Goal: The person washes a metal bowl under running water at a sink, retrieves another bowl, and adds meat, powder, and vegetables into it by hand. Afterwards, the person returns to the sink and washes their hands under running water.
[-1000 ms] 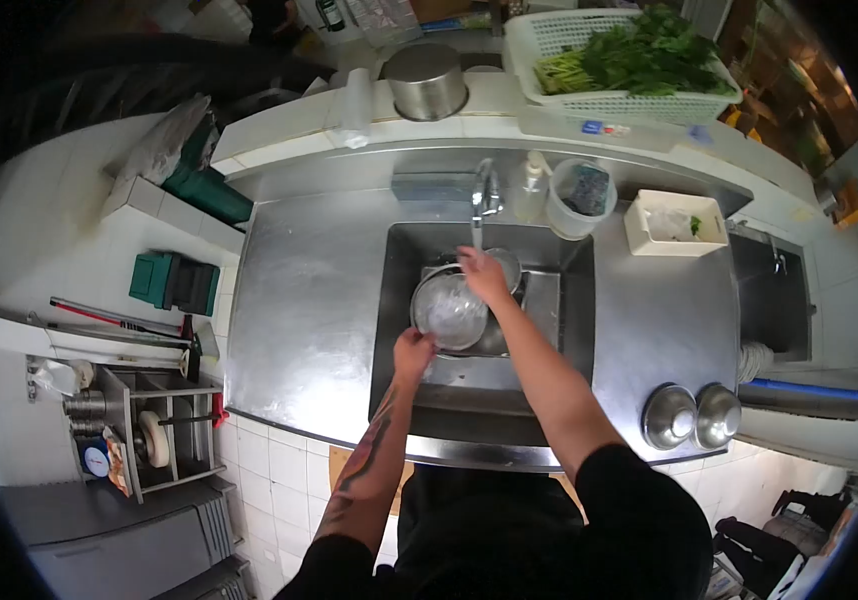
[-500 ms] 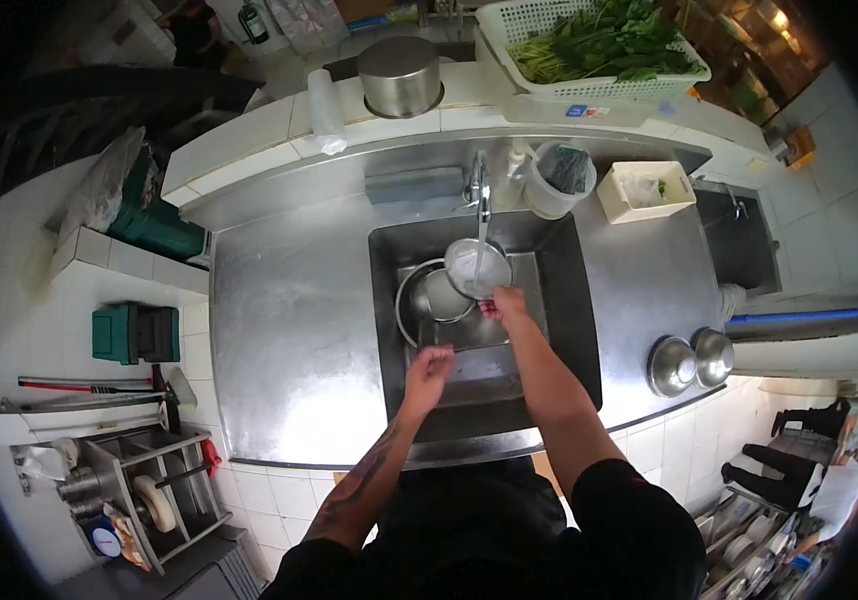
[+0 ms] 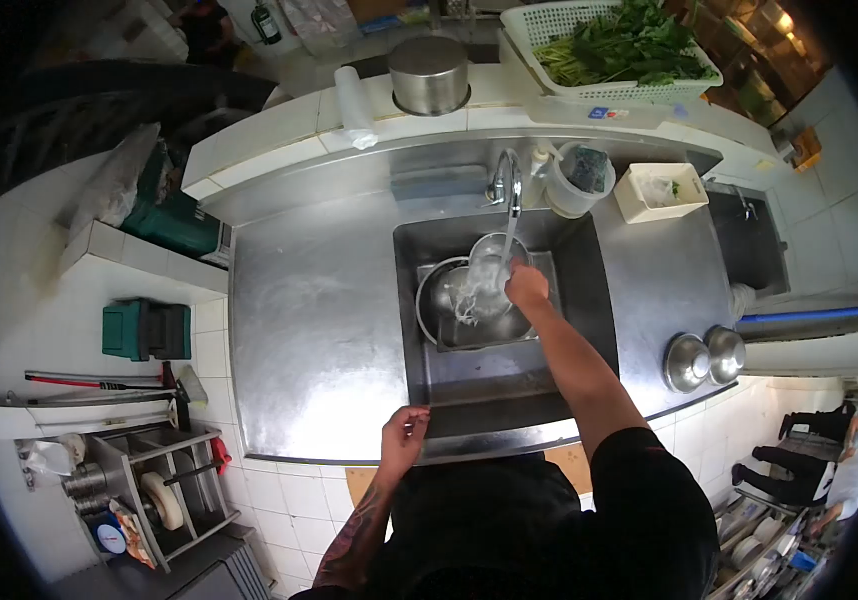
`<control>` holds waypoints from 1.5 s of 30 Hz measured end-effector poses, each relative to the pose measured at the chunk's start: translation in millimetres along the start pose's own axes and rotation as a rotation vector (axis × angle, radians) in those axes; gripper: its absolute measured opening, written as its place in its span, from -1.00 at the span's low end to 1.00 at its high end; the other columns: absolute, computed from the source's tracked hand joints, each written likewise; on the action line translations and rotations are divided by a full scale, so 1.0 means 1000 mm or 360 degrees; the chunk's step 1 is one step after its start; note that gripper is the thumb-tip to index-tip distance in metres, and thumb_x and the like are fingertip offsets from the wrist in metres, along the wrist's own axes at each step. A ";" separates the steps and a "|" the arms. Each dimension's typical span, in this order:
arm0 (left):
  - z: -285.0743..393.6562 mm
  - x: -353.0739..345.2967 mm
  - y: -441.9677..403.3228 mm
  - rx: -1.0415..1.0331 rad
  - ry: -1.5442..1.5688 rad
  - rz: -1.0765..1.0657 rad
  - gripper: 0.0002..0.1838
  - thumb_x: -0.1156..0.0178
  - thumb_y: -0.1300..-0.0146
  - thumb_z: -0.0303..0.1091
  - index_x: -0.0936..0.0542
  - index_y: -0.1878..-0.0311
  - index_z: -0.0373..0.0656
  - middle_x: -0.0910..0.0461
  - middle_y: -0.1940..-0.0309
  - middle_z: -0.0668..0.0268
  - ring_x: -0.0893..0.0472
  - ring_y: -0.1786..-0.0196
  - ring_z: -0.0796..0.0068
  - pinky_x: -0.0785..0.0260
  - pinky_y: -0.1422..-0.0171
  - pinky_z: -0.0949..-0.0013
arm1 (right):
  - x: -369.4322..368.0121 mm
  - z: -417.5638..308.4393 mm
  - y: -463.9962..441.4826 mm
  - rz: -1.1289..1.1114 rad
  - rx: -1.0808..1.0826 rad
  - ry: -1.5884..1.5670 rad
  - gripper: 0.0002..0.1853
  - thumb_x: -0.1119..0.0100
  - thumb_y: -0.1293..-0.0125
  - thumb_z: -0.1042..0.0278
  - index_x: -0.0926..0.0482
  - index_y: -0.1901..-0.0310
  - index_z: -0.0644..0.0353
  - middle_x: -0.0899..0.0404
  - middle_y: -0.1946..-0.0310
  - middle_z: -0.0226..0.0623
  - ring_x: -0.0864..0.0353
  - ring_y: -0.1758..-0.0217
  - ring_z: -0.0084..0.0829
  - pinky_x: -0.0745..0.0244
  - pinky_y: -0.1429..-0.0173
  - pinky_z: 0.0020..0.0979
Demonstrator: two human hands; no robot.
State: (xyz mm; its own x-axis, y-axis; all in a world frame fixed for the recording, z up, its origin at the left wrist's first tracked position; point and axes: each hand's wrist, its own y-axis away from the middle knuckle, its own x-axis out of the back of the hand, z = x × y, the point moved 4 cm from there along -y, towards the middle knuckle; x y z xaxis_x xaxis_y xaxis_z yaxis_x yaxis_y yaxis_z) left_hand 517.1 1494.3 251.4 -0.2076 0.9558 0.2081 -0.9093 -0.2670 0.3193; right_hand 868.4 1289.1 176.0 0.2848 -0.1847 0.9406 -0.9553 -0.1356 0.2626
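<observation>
In the steel sink (image 3: 489, 412), my right hand (image 3: 527, 285) grips the rim of a small metal bowl (image 3: 494, 256) tilted under the faucet (image 3: 513, 190). Water runs into the bowl and spills over its left side. A larger round metal basin (image 3: 429, 308) rests below it, partly hidden by the bowl and splashing water. My left hand (image 3: 405, 437) hovers by the sink's front left edge, holding nothing, its fingers loosely curled and apart.
Two metal bowls (image 3: 687, 362) sit on the right counter. Behind the sink are a plastic tub (image 3: 577, 190), a pump bottle (image 3: 537, 178) and a cream box (image 3: 661, 194). On the ledge stand a pot (image 3: 429, 76) and a basket (image 3: 599, 92) of greens. People are at far right.
My left hand has drawn back from over the sink to its front edge. The bowl in my right hand has tipped, and water now pours off its left side.
</observation>
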 end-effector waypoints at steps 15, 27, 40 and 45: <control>0.016 -0.049 0.017 -0.0114 -0.0001 0.0022 -0.88 -0.14 -0.36 -0.45 -0.57 0.12 -0.26 -0.63 0.10 0.23 -0.62 0.16 0.53 -0.48 0.14 0.51 | -0.067 -0.003 0.005 0.0082 -0.0962 -0.2172 -0.83 -0.06 -0.21 0.50 -0.49 0.19 0.36 -0.59 0.42 -0.01 -0.69 0.45 -0.09 -0.72 0.39 -0.04; 0.029 -0.103 -0.092 -0.0122 -0.0056 0.0109 -0.42 -0.25 -0.32 -0.25 -0.31 -0.30 -0.31 -0.49 -0.15 0.12 -0.52 -0.15 0.42 -0.35 -0.22 0.38 | -0.098 -0.011 0.046 -0.0370 -0.1025 -0.2765 -0.84 -0.02 -0.23 0.52 -0.51 0.25 0.45 -0.58 0.47 -0.06 -0.61 0.57 -0.26 -0.61 0.50 -0.17; 0.079 -0.145 -0.224 -0.0309 -0.0563 0.0704 -0.38 -0.09 -0.02 -0.47 -0.31 -0.25 -0.24 -0.60 0.10 -0.22 -0.63 0.04 -0.18 -0.48 -0.02 0.01 | -0.073 0.013 0.048 -0.0094 -0.0760 -0.2168 -0.80 -0.21 -0.28 0.28 -0.52 0.40 0.22 -0.47 0.71 -0.28 -0.39 0.80 -0.41 -0.24 0.73 -0.29; 0.049 -0.150 -0.232 0.0225 -0.0062 0.0152 -0.27 -0.11 0.02 -0.47 -0.22 -0.33 -0.25 -0.58 0.09 -0.26 -0.58 -0.01 -0.25 -0.41 -0.11 -0.01 | -0.076 0.040 0.021 0.0576 -0.0490 -0.2236 -0.79 -0.25 -0.22 0.27 -0.55 0.43 0.23 -0.45 0.73 -0.30 -0.45 0.74 -0.43 -0.25 0.71 -0.35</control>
State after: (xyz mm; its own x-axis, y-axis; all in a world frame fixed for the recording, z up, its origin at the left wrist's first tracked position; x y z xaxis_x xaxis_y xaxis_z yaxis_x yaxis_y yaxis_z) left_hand 777.4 1406.9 191.5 -0.2739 0.9206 0.2785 -0.8258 -0.3735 0.4226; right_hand 829.6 1261.0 101.5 -0.2969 -0.9542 0.0372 -0.9169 0.2957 0.2680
